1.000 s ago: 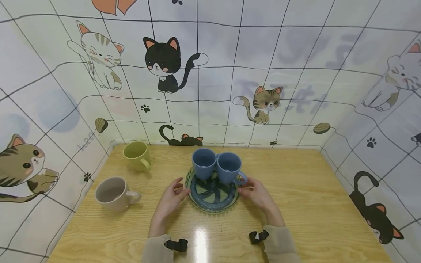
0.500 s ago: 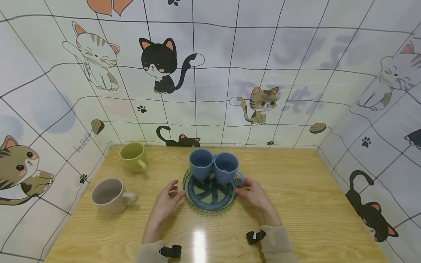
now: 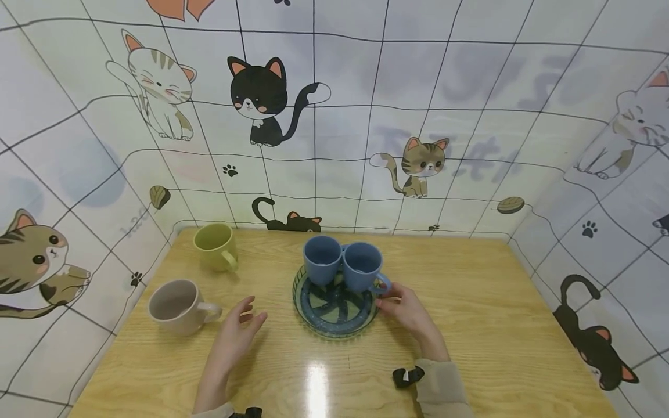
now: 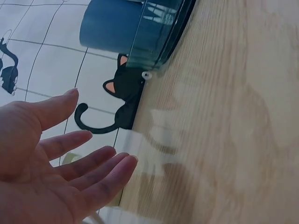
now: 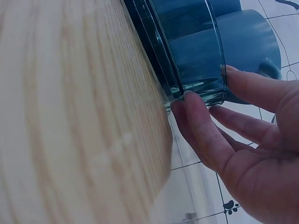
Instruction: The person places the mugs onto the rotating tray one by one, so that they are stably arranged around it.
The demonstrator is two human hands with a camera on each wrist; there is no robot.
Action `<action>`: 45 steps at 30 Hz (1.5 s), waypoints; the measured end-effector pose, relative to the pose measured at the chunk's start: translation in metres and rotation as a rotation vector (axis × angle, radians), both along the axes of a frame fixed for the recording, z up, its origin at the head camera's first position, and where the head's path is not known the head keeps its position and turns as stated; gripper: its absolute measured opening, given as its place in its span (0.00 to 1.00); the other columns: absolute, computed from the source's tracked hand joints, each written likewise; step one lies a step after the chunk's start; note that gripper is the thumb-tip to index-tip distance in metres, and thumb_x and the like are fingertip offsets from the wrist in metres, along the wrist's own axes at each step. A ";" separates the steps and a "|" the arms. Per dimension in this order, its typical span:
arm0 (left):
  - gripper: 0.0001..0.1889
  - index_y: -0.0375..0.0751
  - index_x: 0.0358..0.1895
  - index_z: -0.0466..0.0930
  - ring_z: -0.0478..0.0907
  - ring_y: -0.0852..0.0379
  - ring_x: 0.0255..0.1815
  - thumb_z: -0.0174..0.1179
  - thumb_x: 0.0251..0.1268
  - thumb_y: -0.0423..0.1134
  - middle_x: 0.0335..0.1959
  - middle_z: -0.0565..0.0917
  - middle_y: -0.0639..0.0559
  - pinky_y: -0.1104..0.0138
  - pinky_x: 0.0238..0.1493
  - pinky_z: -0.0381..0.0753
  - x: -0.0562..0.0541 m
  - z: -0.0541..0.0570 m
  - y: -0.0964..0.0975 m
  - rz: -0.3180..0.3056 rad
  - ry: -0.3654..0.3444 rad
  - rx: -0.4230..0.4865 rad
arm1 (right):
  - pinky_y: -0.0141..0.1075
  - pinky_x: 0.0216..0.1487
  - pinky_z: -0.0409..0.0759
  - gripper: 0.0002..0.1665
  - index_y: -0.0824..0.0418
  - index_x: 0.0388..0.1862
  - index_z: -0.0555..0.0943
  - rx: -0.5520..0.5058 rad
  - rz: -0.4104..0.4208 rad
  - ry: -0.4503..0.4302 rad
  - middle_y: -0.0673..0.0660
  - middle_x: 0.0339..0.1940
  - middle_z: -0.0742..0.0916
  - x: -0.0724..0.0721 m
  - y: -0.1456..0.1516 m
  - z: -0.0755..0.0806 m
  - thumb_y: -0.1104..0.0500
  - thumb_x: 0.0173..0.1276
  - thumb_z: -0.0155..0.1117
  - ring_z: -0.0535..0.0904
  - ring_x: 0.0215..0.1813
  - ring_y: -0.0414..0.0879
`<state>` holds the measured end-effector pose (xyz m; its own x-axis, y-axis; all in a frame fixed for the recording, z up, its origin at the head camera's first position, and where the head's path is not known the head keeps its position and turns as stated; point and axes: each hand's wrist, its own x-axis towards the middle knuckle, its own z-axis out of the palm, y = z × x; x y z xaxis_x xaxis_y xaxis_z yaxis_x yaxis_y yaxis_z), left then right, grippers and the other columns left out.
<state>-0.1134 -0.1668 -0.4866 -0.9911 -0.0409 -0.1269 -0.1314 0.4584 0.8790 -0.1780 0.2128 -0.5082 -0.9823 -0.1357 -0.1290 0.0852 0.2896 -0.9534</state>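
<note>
Two blue mugs [image 3: 322, 259] stand side by side toward the back of a round clear-walled tray [image 3: 334, 331] with a blue-green patterned bottom. My right hand [image 3: 409, 316] stays at the tray's right side, below the right mug's handle. In the right wrist view the thumb [image 5: 252, 86] meets the glass wall near its rim, and other fingertips touch lower down; I see no curl around the wall. My left hand [image 3: 233, 334] is apart from the tray, fingers loosely spread and holding nothing. It hovers right of a pale beige mug [image 3: 180, 325], near its handle.
A yellow-green mug [image 3: 214, 252] stands at the back left of the wooden table [image 3: 496, 325], behind the beige one. Walls covered with cat-print sheeting [image 3: 345, 133] close in the table at the back and both sides.
My left hand has left the tray's left side and moved left toward the beige mug. The right hand remains at the tray, and the tray and mugs keep their places.
</note>
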 end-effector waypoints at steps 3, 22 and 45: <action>0.31 0.33 0.72 0.59 0.65 0.31 0.65 0.56 0.74 0.44 0.67 0.66 0.29 0.40 0.58 0.71 0.008 0.003 -0.009 0.016 0.021 -0.032 | 0.48 0.47 0.82 0.20 0.74 0.56 0.75 0.001 -0.003 -0.003 0.71 0.52 0.79 0.000 0.000 -0.001 0.69 0.67 0.65 0.80 0.52 0.60; 0.18 0.27 0.56 0.77 0.78 0.32 0.52 0.60 0.70 0.37 0.52 0.80 0.30 0.42 0.53 0.73 0.028 0.000 -0.021 0.446 0.191 -0.147 | 0.44 0.46 0.83 0.21 0.71 0.55 0.76 -0.005 0.002 0.011 0.67 0.51 0.80 0.002 0.000 -0.001 0.67 0.65 0.68 0.81 0.49 0.55; 0.19 0.31 0.51 0.78 0.71 0.51 0.24 0.62 0.69 0.45 0.47 0.82 0.34 0.65 0.24 0.69 0.024 -0.008 -0.021 0.495 0.143 -0.078 | 0.46 0.47 0.83 0.21 0.73 0.56 0.74 -0.032 0.027 0.011 0.71 0.51 0.79 0.002 0.000 0.000 0.68 0.66 0.66 0.81 0.49 0.56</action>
